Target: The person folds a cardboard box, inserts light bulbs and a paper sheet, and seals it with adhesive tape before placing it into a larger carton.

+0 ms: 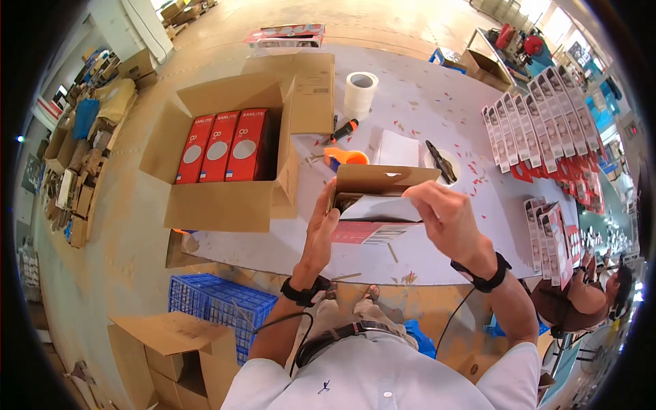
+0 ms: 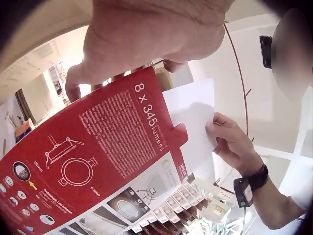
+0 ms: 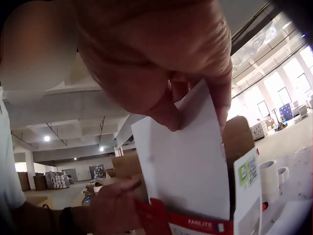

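Note:
A red and white printed box (image 1: 379, 232) stands with its top flaps up near the table's front edge. My left hand (image 1: 318, 229) grips its left side, fingers round the edge; in the left wrist view the hand (image 2: 151, 39) lies over the red panel (image 2: 117, 132). Between thumb and fingers, my right hand (image 1: 444, 215) pinches a white sheet (image 1: 383, 208) whose lower part is inside the box. The right wrist view shows this sheet (image 3: 183, 156) upright in the opening, with the right hand (image 3: 161, 63) at its top edge. The inside of the box is mostly hidden.
An open carton (image 1: 219, 205) with three red boxes (image 1: 220, 147) is at the left. Beyond the box lie an orange tape dispenser (image 1: 347, 156), a tape roll (image 1: 359, 96), a cutter (image 1: 345, 130) and white sheets (image 1: 396, 149). Stacked packages (image 1: 540, 123) stand right; a person (image 1: 574, 297) sits there.

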`<state>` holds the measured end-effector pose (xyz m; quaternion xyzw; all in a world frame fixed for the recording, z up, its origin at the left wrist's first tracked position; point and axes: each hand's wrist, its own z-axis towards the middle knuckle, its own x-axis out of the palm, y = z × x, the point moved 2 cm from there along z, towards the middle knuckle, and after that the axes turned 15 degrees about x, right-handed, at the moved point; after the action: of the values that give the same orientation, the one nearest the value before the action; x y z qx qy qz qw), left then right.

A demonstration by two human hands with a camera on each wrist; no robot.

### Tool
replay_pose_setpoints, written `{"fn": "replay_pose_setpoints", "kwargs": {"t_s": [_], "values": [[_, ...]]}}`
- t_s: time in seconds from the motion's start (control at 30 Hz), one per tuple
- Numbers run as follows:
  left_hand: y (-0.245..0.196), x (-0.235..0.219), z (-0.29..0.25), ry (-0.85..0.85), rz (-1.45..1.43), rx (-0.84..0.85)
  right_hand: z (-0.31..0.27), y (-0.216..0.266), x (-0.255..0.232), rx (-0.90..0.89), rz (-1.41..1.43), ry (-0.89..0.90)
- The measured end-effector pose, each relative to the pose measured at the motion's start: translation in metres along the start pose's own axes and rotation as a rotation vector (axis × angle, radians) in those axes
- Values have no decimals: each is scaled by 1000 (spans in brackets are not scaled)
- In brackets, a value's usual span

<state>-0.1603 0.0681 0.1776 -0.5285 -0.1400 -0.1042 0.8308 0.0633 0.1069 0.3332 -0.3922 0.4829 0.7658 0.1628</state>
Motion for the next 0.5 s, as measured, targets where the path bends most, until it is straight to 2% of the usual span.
{"fn": "replay_pose_setpoints", "kwargs": {"t_s": [0.07,0.17,0.2,0.27,0.37,0.5], "values": [[-4,1,0,3,1,-5,2,1,-5,40,16,1],[-6,1,0,14,66,0,-12,-33,39,-4,-189,108],[-5,0,-1,12,42,3,-18,-35,47,50,-198,214],[-1,-1,-2,2,-5,14,-23,-31,54,68,-197,115],[-9,1,1,4,8,36,-27,1,30,-22,-345,-114],[-10,0,1,15,33,56,-40,2,22,-94,-372,-167]]}}
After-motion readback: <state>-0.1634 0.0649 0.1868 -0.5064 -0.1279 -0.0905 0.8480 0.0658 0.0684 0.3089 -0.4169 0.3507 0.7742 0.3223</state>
